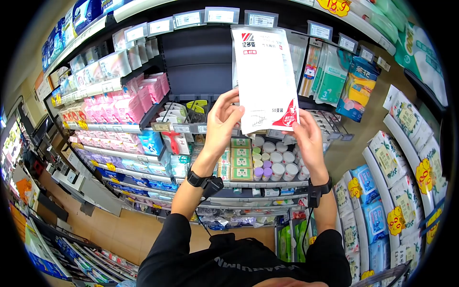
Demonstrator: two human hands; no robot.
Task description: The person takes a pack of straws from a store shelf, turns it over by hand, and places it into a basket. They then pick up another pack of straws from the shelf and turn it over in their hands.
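A white packet (267,76) is facing the shelves (189,79) as the left hand (310,138) and right hand (225,119) are gripping its lower corners.

packet (267,79) before rack (196,71) | boxes (241,162) left of tubs (285,167) on shelf (248,184)

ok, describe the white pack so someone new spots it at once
Start at the dark back panel of the middle shelf unit. Just to its right, the white pack is held up near-upright, left hand at its lower left, right hand at its lower right. Unlike the green packs hanging further right, it's mostly plain white, with a red corner at lower right.
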